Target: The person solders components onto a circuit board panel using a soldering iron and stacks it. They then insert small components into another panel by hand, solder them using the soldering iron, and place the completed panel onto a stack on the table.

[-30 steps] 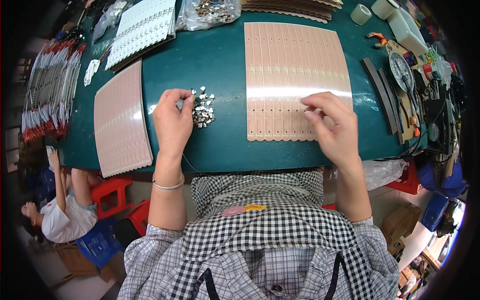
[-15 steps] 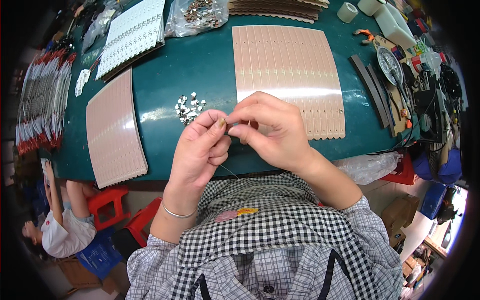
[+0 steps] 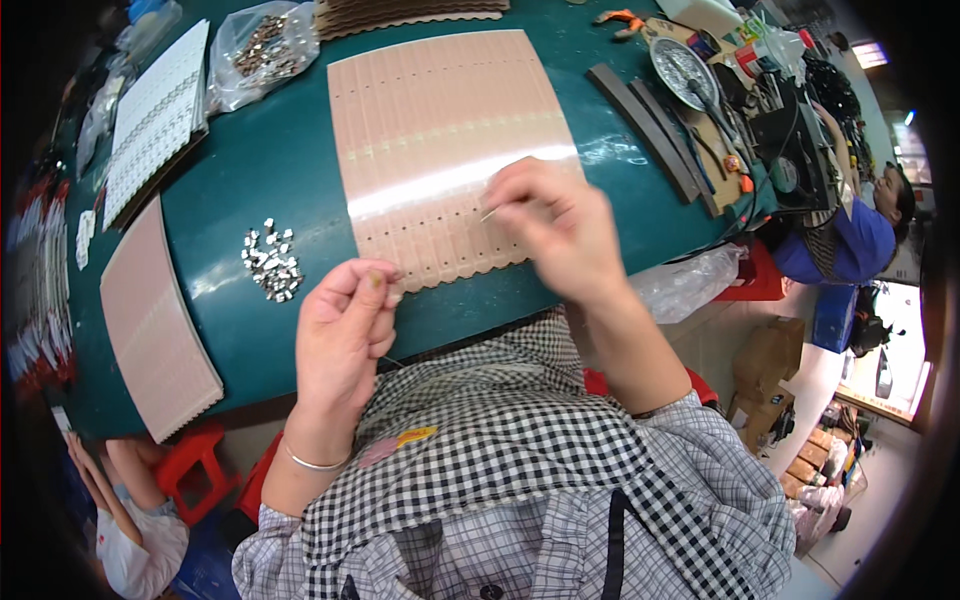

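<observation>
My left hand [image 3: 345, 325] is closed in a pinch, thumb against index finger, at the near left corner of a pink-tan panel [image 3: 440, 130]. From beneath its curled fingers comes a thin strand [image 3: 394, 362], like wire or thread; whatever sits at the fingertips is too small to make out. My right hand [image 3: 560, 230], blurred, is over the panel's near right part. Between its thumb and index finger sticks out a short, thin, pale piece [image 3: 488, 214], like a pin or wire end. A pile of small silvery metal pieces [image 3: 272, 262] lies left of the panel.
Narrower pink-tan panels [image 3: 155, 320] lie at the left, with white panels [image 3: 155, 125] behind. A bag of metal parts [image 3: 262, 52] stands at the back. Dark bars [image 3: 645, 135] and a round dish [image 3: 683, 75] are at the right. Other people sit at both sides.
My hands have drawn apart: the right has moved right over the panel, the left has dropped a little. The view has turned, so the table appears shifted left.
</observation>
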Motion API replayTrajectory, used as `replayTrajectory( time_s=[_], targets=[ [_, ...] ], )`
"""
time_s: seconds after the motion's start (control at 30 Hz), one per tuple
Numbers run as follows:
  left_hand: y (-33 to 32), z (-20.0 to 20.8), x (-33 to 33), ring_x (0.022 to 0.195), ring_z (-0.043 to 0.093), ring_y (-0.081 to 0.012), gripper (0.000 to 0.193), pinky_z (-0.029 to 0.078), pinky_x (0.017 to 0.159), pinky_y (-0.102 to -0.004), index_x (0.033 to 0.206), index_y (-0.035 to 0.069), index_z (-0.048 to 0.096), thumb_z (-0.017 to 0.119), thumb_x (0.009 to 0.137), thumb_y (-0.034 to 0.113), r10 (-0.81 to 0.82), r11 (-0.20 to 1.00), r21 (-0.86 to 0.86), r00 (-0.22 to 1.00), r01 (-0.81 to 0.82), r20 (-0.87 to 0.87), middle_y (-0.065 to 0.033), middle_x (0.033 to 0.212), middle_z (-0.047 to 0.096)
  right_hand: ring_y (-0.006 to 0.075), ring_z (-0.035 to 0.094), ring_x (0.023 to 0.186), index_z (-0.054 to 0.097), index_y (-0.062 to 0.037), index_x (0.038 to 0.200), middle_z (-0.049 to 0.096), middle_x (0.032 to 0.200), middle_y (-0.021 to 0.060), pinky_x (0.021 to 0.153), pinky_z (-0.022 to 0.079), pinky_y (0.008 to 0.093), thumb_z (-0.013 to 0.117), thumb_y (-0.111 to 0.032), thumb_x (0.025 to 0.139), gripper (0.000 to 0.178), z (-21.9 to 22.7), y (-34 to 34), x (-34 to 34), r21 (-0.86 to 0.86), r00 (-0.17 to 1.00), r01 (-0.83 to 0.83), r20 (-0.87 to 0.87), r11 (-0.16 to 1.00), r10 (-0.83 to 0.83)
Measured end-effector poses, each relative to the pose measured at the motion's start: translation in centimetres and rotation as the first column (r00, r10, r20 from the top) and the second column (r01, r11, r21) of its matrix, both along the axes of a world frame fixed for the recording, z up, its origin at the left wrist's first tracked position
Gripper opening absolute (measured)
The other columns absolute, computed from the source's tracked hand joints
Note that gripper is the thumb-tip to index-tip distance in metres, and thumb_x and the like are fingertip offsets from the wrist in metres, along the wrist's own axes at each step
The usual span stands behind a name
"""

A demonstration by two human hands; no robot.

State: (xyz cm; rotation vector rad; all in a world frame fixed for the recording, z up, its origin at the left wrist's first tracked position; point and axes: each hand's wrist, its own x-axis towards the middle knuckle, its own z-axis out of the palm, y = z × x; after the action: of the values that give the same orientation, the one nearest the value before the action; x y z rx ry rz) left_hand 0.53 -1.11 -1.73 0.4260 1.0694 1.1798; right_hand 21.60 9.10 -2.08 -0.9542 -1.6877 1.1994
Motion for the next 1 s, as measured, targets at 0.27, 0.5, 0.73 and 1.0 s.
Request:
replayTrajectory(
  time_s=[0.27,0.5,0.73,1.0],
  targets=[
    [-0.1,-1.2,-0.5,0.049,0.030,-0.0009,0.016,0.021,0.041,-0.0172,0.103,0.001,0.061,0.056,0.100,0.016,-0.012,0.999,-0.043,1.000,0.012,0.002,-0.0018,0.084,0.056,0.0265,0.058,0.091,0.060,-0.0004,0.085,0.063,0.091,0.0087,0.086,0.045,0.0337,0.066,0.003,0.078,0.010,-1.4,3.6,7.3,0.366,0.774,0.068,0.568,0.928,-0.280],
    [-1.0,-1.6,-1.1,0.050,0.032,0.0002,0.015,0.021,0.041,-0.0161,0.109,0.000,0.061,0.059,0.096,0.007,-0.051,0.999,-0.014,0.998,0.050,-0.024,-0.0041,0.089,0.059,0.0307,0.055,0.092,0.059,-0.0019,0.082,0.061,0.090,0.0094,0.081,0.046,0.0384,0.065,0.002,0.075,0.010,-2.1,3.5,7.1,0.429,0.784,0.023,0.553,0.903,-0.283],
    [-1.6,-2.0,-1.6,0.048,0.031,0.0009,0.014,0.020,0.041,-0.0154,0.109,0.001,0.057,0.059,0.096,0.006,-0.048,0.999,-0.008,0.999,0.048,-0.003,-0.0061,0.090,0.060,0.0303,0.055,0.091,0.060,-0.0024,0.083,0.061,0.092,0.0087,0.080,0.046,0.0376,0.065,0.002,0.075,0.010,-1.9,3.4,6.9,0.478,0.759,-0.042,0.586,0.877,-0.283],
    [-1.4,-2.0,-1.7,0.046,0.030,0.0010,0.014,0.021,0.040,-0.0154,0.108,0.001,0.057,0.059,0.095,0.006,-0.058,0.998,0.016,0.998,0.058,-0.007,-0.0107,0.092,0.065,0.0288,0.057,0.089,0.063,-0.0027,0.082,0.062,0.090,0.0087,0.077,0.049,0.0380,0.068,-0.001,0.074,0.010,-1.9,3.4,6.5,0.529,0.711,-0.070,0.621,0.846,-0.330]
  ],
)
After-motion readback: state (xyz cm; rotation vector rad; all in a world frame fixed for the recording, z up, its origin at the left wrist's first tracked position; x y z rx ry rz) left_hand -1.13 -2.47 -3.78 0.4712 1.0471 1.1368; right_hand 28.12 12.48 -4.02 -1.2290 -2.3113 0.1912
